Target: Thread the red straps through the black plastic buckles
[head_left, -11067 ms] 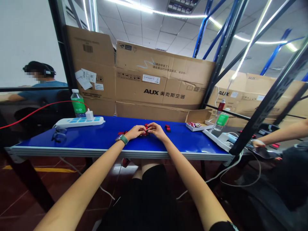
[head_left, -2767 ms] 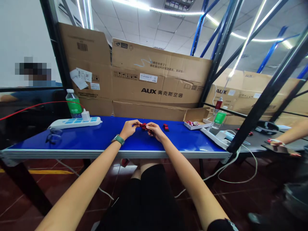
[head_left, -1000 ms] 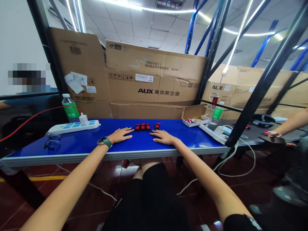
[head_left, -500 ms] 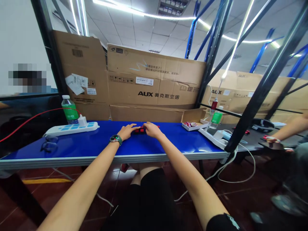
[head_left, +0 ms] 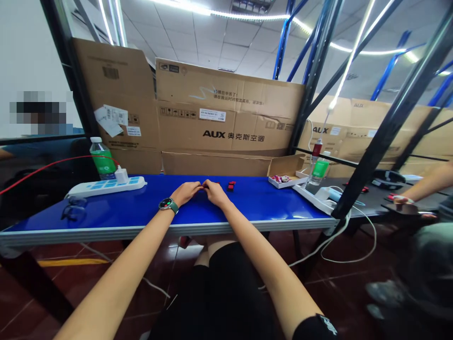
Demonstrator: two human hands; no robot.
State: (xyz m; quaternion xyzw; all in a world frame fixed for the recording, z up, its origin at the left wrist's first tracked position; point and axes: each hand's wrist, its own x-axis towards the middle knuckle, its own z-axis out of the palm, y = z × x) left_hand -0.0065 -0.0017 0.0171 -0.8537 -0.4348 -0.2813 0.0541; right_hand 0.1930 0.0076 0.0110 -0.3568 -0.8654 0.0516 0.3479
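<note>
My left hand [head_left: 187, 192], with a watch [head_left: 168, 204] on its wrist, is closed above the blue tabletop. Its fingertips meet those of my right hand [head_left: 215, 193], which is closed in a pinch as well. Whatever lies between the fingers is too small and covered to make out. Just right of my right hand, a small red-and-black piece [head_left: 231, 186] rests on the table. A bit of red shows behind the right hand's knuckles, mostly hidden.
On the left stand a white power strip [head_left: 106, 187], a green-labelled bottle [head_left: 103, 160] and glasses [head_left: 73, 208]. An open small box [head_left: 287, 181] holds red-and-white items. Cardboard [head_left: 226, 118] walls the back. At right, another person's hand [head_left: 403, 200] is at a dark table.
My hands have drawn together, the right one moving left. The red-and-black piece, partly covered by my hands before, now shows uncovered right of them.
</note>
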